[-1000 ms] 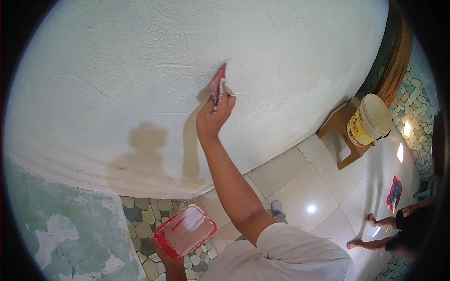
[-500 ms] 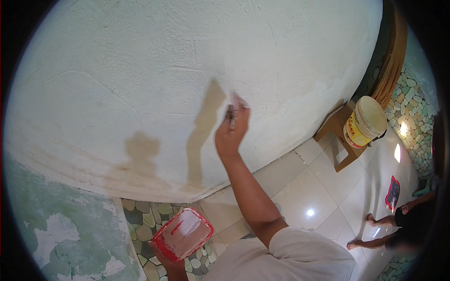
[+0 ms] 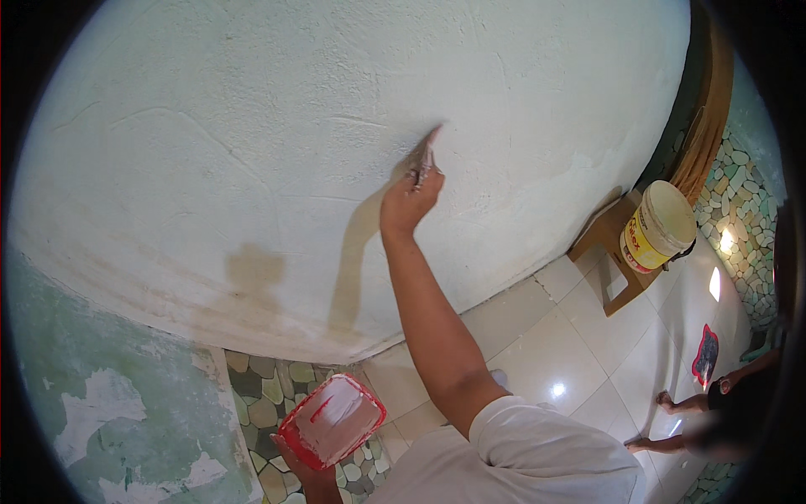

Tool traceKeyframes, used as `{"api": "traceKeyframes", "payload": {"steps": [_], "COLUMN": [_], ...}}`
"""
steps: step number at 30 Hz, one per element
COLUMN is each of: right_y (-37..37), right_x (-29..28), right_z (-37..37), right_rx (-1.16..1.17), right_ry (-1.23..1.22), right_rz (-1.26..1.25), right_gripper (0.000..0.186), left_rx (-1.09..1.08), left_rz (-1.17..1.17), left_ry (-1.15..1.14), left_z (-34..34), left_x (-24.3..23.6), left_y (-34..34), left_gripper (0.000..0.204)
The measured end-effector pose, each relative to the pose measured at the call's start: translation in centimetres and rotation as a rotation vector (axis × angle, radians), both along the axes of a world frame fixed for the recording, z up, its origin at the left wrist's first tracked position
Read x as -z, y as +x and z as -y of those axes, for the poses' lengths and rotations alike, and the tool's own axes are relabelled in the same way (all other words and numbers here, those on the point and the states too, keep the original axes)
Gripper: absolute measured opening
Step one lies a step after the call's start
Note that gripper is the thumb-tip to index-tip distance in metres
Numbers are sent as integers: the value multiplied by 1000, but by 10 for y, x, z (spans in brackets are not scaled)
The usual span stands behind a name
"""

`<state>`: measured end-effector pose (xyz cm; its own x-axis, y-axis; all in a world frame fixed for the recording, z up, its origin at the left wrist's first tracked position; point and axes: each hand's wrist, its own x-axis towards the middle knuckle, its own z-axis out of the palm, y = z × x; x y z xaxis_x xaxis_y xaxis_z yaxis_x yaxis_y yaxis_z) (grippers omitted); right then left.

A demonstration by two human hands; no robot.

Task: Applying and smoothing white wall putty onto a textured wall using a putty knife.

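My right hand (image 3: 413,197) is closed on a small scraper (image 3: 426,149), smeared with white paste, against the textured white wall (image 3: 210,126). The scraper's blade is slightly blurred. My arm reaches up from the lower edge and casts a shadow beside it. Low in the picture, my left hand (image 3: 298,462) holds a red-rimmed rectangular tray (image 3: 327,420) with whitish paste in it, the fingers gripping its left side.
At right, a white-and-yellow bucket (image 3: 659,227) sits on a brown stool (image 3: 623,298) on tiled floor (image 3: 546,344). A red-edged dark mat (image 3: 705,353) lies near another person (image 3: 739,420) at the lower right. A peeling green wall (image 3: 126,437) is at lower left.
My right hand with the scraper went down and right, then back up, and is now right of where it was a second ago. The tray has shifted slightly.
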<state>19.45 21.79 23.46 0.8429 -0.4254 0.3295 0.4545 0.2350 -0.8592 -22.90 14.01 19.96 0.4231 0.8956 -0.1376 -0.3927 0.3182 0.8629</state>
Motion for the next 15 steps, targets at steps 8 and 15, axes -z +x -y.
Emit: {"api": "traceKeyframes", "payload": {"steps": [8, 15], "right_y": [-67, -92], "right_x": [-80, -77], "right_z": [-27, -9], "right_rx": [-204, -424], "right_ry": [-8, -53], "right_rz": [244, 578], "right_gripper": [58, 60], "left_rx": [26, 56], "left_rz": [49, 72], "left_ry": [-33, -40], "left_z": [-11, -14], "left_x": [13, 12], "left_y": [-3, 11], "left_gripper": [74, 65]}}
